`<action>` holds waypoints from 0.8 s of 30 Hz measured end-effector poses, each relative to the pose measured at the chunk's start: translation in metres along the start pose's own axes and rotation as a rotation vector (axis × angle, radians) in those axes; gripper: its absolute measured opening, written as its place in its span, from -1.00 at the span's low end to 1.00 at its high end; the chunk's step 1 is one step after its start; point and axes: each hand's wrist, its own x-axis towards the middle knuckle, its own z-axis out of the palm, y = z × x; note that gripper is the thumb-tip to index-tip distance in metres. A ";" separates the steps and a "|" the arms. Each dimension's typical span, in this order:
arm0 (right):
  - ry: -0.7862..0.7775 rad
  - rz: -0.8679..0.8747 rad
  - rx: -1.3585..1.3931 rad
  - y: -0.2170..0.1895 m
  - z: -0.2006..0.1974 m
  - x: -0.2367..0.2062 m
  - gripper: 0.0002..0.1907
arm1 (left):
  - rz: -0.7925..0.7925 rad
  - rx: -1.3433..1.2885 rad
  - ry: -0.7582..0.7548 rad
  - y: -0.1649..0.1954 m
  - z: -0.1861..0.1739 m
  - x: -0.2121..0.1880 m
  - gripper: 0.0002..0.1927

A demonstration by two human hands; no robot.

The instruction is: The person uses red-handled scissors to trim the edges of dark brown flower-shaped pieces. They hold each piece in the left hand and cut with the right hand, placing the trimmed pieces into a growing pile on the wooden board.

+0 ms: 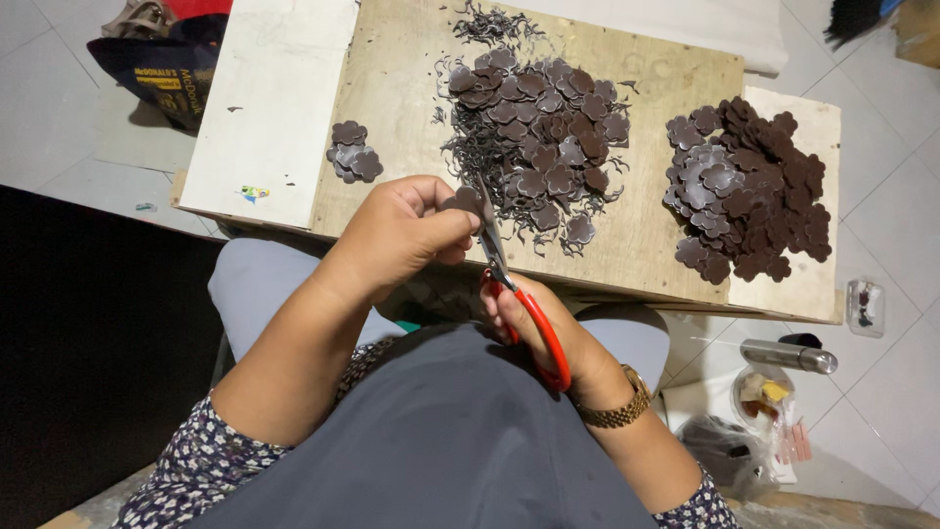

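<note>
While the left hand pinches a brown flower-shaped piece, the right hand grips red-handled scissors cutting it; trimmed pieces heap on the desk beyond.

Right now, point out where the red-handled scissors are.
In the head view, the scissors are in the right hand, low centre at the board's near edge, blades at the brown flower piece pinched in the left hand.

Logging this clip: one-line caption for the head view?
Left hand holds a brown flower-shaped piece while right hand cuts it with red-handled scissors.
</note>
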 end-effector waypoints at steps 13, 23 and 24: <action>0.027 0.015 0.042 -0.005 0.003 0.001 -0.48 | -0.034 0.004 0.024 -0.001 0.001 0.003 -0.89; 0.026 0.025 0.021 -0.003 0.000 0.000 -0.47 | -0.072 -0.048 0.032 -0.002 -0.001 0.006 -0.89; 0.020 0.033 0.035 -0.003 0.000 0.000 -0.47 | -0.065 -0.039 0.018 -0.002 -0.001 0.006 -0.89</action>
